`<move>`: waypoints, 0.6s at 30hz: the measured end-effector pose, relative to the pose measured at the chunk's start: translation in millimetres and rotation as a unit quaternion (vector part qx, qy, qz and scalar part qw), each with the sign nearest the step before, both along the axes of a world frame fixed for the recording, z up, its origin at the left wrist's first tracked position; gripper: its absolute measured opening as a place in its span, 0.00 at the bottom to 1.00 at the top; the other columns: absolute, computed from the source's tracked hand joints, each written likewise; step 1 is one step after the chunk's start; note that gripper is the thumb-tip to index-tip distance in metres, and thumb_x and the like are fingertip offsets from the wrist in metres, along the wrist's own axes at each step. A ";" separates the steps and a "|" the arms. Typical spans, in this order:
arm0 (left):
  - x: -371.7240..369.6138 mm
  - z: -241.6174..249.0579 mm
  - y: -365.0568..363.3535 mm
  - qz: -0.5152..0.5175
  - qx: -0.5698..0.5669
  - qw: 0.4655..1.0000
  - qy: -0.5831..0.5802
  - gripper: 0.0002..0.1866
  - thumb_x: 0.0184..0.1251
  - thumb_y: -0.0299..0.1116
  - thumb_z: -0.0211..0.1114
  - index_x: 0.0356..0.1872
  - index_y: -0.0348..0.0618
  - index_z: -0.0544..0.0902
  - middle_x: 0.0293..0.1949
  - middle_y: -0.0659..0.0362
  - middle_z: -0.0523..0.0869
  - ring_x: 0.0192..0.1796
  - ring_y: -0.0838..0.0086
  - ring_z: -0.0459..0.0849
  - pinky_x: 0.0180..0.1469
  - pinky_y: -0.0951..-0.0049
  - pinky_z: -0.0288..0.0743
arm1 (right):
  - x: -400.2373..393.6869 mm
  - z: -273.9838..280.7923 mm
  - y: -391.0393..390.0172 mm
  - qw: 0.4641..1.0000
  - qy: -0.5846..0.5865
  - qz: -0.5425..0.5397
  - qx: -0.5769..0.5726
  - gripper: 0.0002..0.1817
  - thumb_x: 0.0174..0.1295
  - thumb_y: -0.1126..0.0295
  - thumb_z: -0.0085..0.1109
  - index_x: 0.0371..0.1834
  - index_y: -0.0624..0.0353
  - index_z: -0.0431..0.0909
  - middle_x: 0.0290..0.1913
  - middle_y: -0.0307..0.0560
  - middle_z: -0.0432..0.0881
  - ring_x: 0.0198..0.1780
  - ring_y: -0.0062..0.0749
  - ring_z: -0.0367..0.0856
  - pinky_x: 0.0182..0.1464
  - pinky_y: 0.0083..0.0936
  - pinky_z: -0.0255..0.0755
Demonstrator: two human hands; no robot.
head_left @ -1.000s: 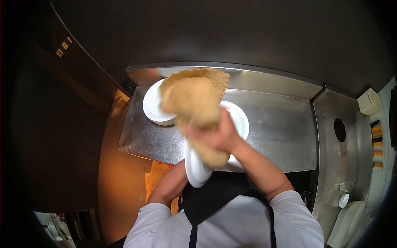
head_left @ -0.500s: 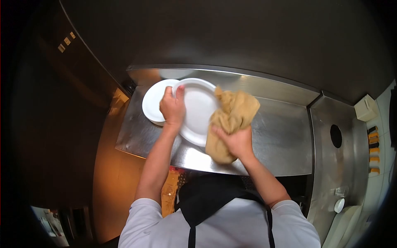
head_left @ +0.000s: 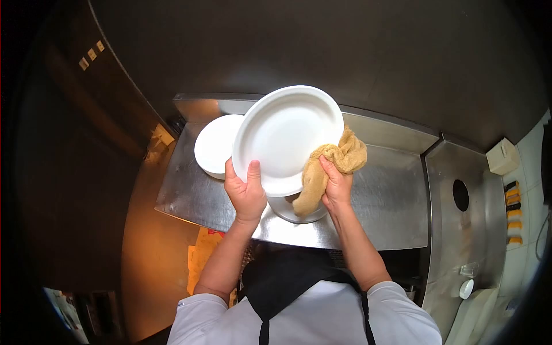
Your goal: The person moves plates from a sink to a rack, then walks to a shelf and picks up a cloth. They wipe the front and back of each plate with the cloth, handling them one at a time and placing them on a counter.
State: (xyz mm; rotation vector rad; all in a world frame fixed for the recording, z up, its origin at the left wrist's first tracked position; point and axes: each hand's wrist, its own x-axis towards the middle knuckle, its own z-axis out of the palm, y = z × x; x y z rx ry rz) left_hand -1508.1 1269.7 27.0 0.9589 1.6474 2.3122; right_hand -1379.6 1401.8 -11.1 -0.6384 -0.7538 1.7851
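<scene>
A white oval plate (head_left: 287,135) is held up and tilted above the steel counter. My left hand (head_left: 246,192) grips its lower left rim, thumb on the inner face and fingers behind. My right hand (head_left: 338,187) is closed on a tan cloth (head_left: 348,152), which is bunched against the plate's lower right rim. Some of the cloth hangs down below the thumb. Behind the plate on the left stands a stack of white plates (head_left: 215,144), partly covered by it. Another white dish (head_left: 296,213) shows on the counter under the held plate, mostly hidden.
The steel counter (head_left: 391,201) has a raised back edge against a dark wall. To the right, another steel surface has a round dark hole (head_left: 460,195). A white box (head_left: 502,156), knives with yellow-and-black handles (head_left: 513,213) and a small white bowl (head_left: 466,288) are at the far right.
My left hand has shifted its hold to the lower left rim, and the plate is raised and farther right. The cloth has gone from a wide spread to a bunch at the rim.
</scene>
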 end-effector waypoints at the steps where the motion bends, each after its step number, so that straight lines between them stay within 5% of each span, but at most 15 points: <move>1: -1.4 5.7 -1.7 0.014 0.019 0.999 0.023 0.15 0.78 0.28 0.64 0.59 0.33 0.77 0.47 0.53 0.88 0.51 0.72 0.87 0.56 0.73 0.80 | 2.0 -0.7 4.4 1.000 -0.018 0.013 0.020 0.28 0.61 0.80 0.73 0.65 0.63 0.73 0.56 0.46 0.83 0.53 0.34 0.85 0.56 0.32 0.83; 3: -16.7 13.4 -19.2 0.006 -0.046 0.990 0.133 0.14 0.77 0.29 0.64 0.58 0.34 0.78 0.45 0.53 0.90 0.47 0.72 0.89 0.52 0.73 0.81 | 10.4 0.1 18.3 0.996 -0.049 0.041 0.060 0.29 0.60 0.79 0.74 0.64 0.64 0.74 0.55 0.46 0.84 0.53 0.34 0.85 0.55 0.32 0.84; 6: -27.7 31.6 -33.3 -0.003 -0.127 0.961 0.244 0.13 0.76 0.29 0.65 0.56 0.36 0.80 0.38 0.50 0.93 0.40 0.68 0.93 0.44 0.70 0.84 | 29.0 23.9 51.8 0.913 -0.269 0.062 0.299 0.28 0.58 0.76 0.77 0.61 0.64 0.76 0.55 0.47 0.85 0.53 0.35 0.86 0.55 0.32 0.86; 12: -27.9 64.0 -26.0 -0.110 -0.245 0.902 0.339 0.13 0.74 0.28 0.65 0.56 0.39 0.81 0.35 0.47 0.92 0.36 0.55 0.93 0.41 0.67 0.85 | 17.3 124.4 51.2 0.783 -0.305 0.140 0.524 0.21 0.49 0.76 0.80 0.49 0.62 0.86 0.46 0.46 0.90 0.47 0.34 0.90 0.52 0.32 0.83; 14: -21.6 64.9 -21.7 -0.134 -0.322 0.873 0.341 0.16 0.69 0.26 0.67 0.56 0.37 0.81 0.41 0.44 0.90 0.48 0.51 0.90 0.49 0.64 0.83 | 1.7 136.2 36.4 0.666 -0.295 0.125 0.673 0.24 0.49 0.72 0.81 0.50 0.62 0.85 0.49 0.47 0.89 0.52 0.37 0.89 0.55 0.33 0.81; 16: -20.9 22.3 -11.2 -0.121 -0.375 0.822 0.410 0.17 0.66 0.26 0.68 0.55 0.36 0.81 0.46 0.42 0.89 0.55 0.52 0.88 0.56 0.62 0.81 | -11.7 137.3 7.8 0.706 -0.204 0.094 0.672 0.33 0.52 0.69 0.81 0.62 0.58 0.77 0.58 0.47 0.83 0.58 0.39 0.83 0.62 0.35 0.77; 18: -18.7 -24.2 -7.2 -0.091 -0.220 0.907 0.347 0.20 0.64 0.25 0.66 0.58 0.33 0.79 0.52 0.41 0.86 0.61 0.49 0.83 0.63 0.61 0.76 | -19.0 134.8 -7.1 0.720 -0.148 0.030 0.677 0.38 0.54 0.67 0.81 0.68 0.57 0.72 0.64 0.47 0.79 0.63 0.39 0.79 0.66 0.36 0.75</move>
